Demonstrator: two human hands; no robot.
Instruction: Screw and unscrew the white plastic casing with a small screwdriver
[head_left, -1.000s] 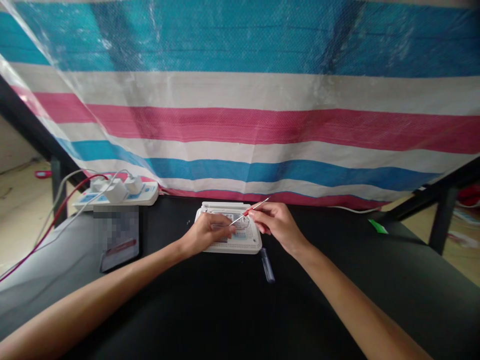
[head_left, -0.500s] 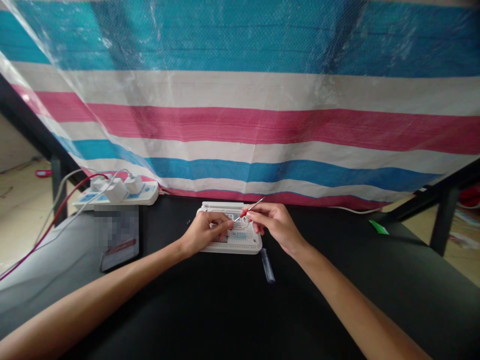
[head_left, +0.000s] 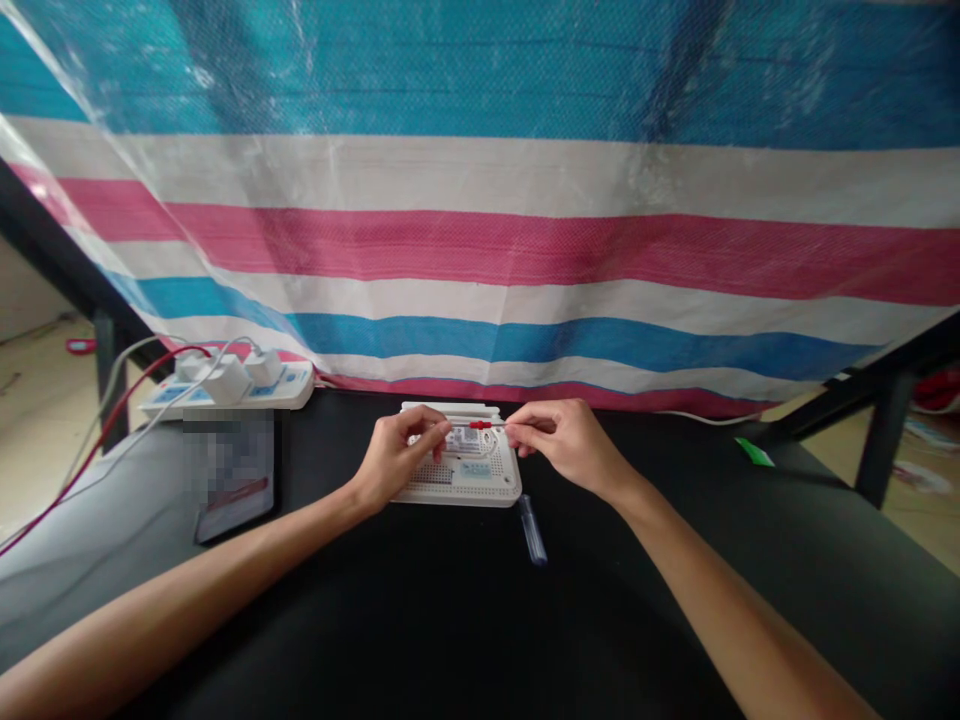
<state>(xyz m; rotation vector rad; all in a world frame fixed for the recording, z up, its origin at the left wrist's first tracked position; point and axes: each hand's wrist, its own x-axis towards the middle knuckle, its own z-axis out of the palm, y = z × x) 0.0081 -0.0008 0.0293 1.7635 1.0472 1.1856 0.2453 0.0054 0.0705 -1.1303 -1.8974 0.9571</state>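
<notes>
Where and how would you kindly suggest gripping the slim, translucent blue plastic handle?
I'd pinch the blue handle mid-length from the right: it lies slim and flat, pointing away, its far end close to the white perforated plastic device.

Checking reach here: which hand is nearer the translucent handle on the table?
The right hand, pinching one end of the red-collared rod. The translucent handle lies below it in view; the left hand is farther off, over the white device.

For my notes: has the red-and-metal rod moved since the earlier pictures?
Yes. The rod turned: its right end swung downward in view, nearly parallel now to the far edge of the white device.
</notes>
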